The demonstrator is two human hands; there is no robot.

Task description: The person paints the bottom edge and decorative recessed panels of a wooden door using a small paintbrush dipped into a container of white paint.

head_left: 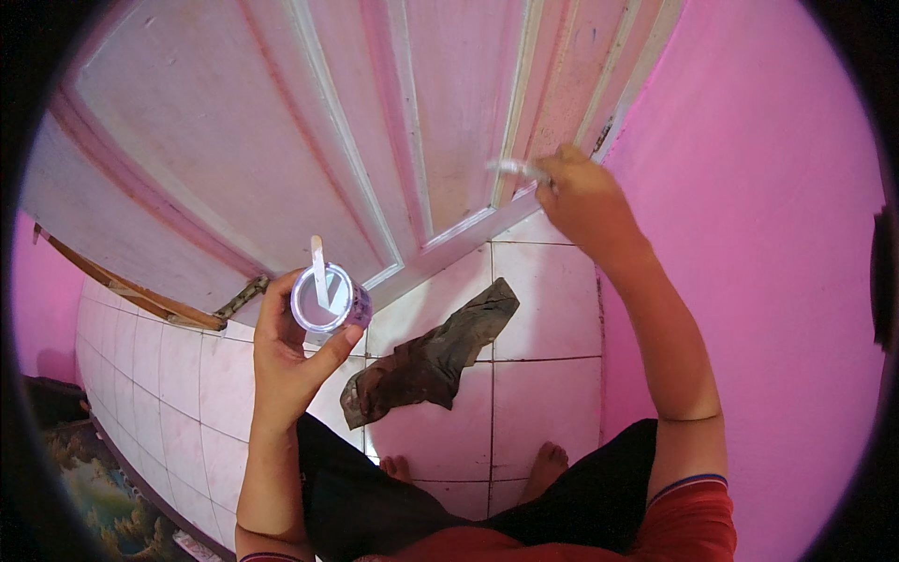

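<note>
Apparent painting step: left grip clamps a cup, right grip a blurred tool near the door; the next stroke likely needs even pressure.

Left grip holds tub, stick inside; right grip holds blurred tool.

Small open can and blurred pale tool before a panelled door
Can mouth-up, purple-sided, a flat pale stick poking past its rim; tool pointing left near the door's lower right, its kind unclear
</note>
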